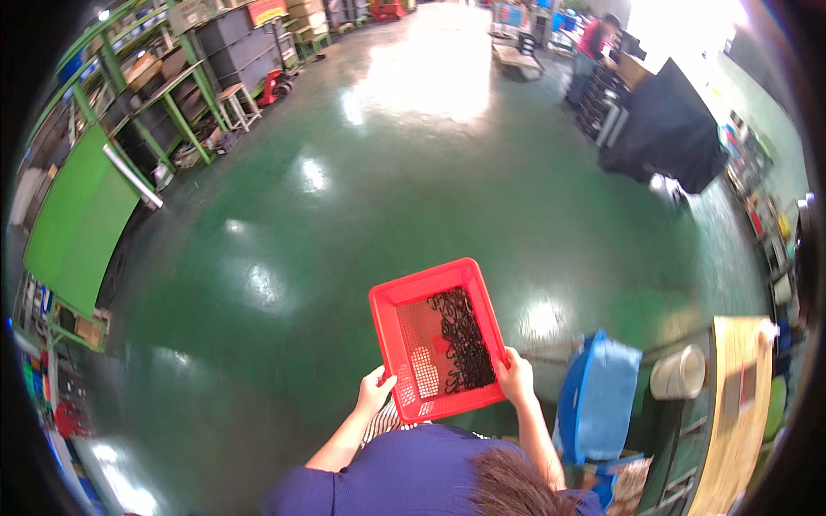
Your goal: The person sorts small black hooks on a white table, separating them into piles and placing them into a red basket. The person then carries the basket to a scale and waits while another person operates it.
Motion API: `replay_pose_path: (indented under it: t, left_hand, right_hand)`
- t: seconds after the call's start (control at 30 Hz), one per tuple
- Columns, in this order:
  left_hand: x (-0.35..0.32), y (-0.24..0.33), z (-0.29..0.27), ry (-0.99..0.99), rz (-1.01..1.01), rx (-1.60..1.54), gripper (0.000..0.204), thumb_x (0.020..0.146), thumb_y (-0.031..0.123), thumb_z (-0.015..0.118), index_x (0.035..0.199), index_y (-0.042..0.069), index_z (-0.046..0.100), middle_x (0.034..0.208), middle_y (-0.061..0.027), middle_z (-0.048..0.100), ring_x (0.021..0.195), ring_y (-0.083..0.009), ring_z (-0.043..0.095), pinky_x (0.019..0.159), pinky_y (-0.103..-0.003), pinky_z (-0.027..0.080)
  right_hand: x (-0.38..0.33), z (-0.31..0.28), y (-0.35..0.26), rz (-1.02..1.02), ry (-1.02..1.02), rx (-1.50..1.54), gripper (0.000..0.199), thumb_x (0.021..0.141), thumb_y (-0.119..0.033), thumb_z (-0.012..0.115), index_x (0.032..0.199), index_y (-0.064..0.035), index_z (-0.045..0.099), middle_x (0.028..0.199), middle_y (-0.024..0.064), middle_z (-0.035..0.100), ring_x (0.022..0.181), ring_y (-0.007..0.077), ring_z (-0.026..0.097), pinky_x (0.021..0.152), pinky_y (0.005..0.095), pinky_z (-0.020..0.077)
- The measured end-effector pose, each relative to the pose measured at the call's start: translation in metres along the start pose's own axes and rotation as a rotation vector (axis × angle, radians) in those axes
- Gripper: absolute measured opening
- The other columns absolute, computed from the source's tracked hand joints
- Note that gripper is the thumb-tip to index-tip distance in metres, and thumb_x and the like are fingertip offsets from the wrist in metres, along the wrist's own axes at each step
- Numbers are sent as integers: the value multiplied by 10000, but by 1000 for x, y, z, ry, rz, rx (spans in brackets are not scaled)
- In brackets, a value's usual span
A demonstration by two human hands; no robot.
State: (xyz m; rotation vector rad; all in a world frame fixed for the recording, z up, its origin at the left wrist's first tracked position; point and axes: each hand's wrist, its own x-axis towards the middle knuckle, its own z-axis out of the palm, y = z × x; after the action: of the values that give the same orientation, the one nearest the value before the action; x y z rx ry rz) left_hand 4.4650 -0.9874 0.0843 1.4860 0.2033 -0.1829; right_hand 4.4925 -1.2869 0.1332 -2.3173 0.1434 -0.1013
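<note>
A red plastic basket (392, 337) with a perforated bottom is held out in front of my body, tilted a little. Dark hook-shaped parts (469, 348) lie heaped along its right side, and the mesh on the left side shows bare. My left hand (373, 391) grips the rim at the near left corner, thumb over the edge. On the near right side my right hand (516, 377) is closed on the rim. The fingers under the basket are hidden.
Green floor (284, 215) stretches ahead. A blue bin (602, 396), a white bucket (678, 373) and a wooden-topped table (736, 413) stand close on my right. Green shelving (185, 112) lines the left. A person (589, 56) stands at the far right near a black-covered object (667, 129).
</note>
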Motion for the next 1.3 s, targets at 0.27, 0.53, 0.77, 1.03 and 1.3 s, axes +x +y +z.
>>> replay_pose_path:
  t: [0.27,0.53,0.77,1.03,1.3]
  left_hand:
    - [361,162,113,-317,355,111,397,818,250,568,1138,14,561,1229,-126,462,1111,-195,458,924,-311,374]
    - [688,200,267,-549,19,-340,489,836,136,559,1264,-39,400,1176,-89,533,1055,-138,508,928,-277,382]
    - [917,282,336,-407,29,-246,526,802,81,566,1273,-57,378,1182,-105,527,1053,-147,513,930,-287,386]
    - [1226,309,463,-342,41,-274,611,719,-55,484,1308,-42,326,1257,-111,464,1141,-174,453,977,-288,339]
    - [1506,423,602,-500,5,-188,588,680,-95,425,1266,-57,394,1188,-111,520,1059,-152,521,923,-277,391]
  right_hand:
    - [237,23,62,308,354,632,160,828,-16,517,979,35,512,872,98,601,792,156,578,746,292,459]
    - [543,-28,118,394,595,522,135,824,0,522,954,38,520,871,82,591,789,144,557,742,278,452]
    - [860,-107,117,290,475,462,182,791,-28,567,957,46,564,807,115,630,731,150,580,694,285,467]
    - [1178,-135,183,492,404,249,179,824,-21,536,994,35,533,859,86,613,780,121,571,730,252,452]
    - [1440,-198,199,536,643,593,180,810,21,515,989,35,519,876,65,600,783,109,565,744,245,451]
